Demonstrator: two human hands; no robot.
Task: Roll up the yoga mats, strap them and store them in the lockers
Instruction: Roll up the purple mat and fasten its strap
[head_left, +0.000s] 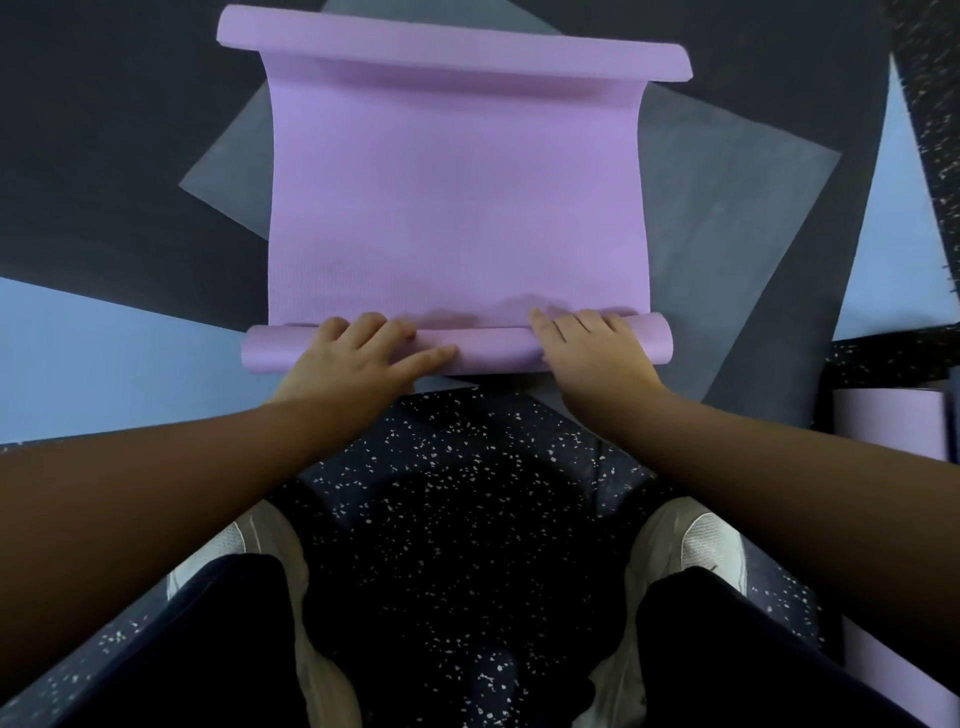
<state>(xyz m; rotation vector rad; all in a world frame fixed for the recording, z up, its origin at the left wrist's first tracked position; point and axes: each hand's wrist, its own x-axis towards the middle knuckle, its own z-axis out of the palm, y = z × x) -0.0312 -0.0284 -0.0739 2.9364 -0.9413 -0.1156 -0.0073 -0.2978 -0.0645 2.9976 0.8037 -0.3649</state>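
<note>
Yoga mat, purple, is lying mostly flat on the floor ahead of the person, stacked over a grey mat and a dark mat, with a pale blue mat showing underneath at left. Far end is curling up on itself; near end is forming a thin roll just in front of the feet. Speckled floor is sitting under the shoes. Second purple mat is lying at the right edge, partly cut off.

Left hand is resting on top of the roll, fingers spread and pressing down, index stretched along it. Right hand is pressing the roll too, fingers draped over its top toward the flat part. Neither is pinching anything.

Judging progress: rolling is only starting, strapping and lockers not yet touched.

Risks:
- Hands are sitting inboard, roll ends are sticking out unsupported, so it's likely telescoping or going cone-shaped.
- Uneven push from one hand is skewing the roll off the mat's edges.
- Loose core now means a fat roll, harder to strap.
- Purple mat may be sliding on the grey one under push.
- Curled far end could be fighting the last turns.
</note>
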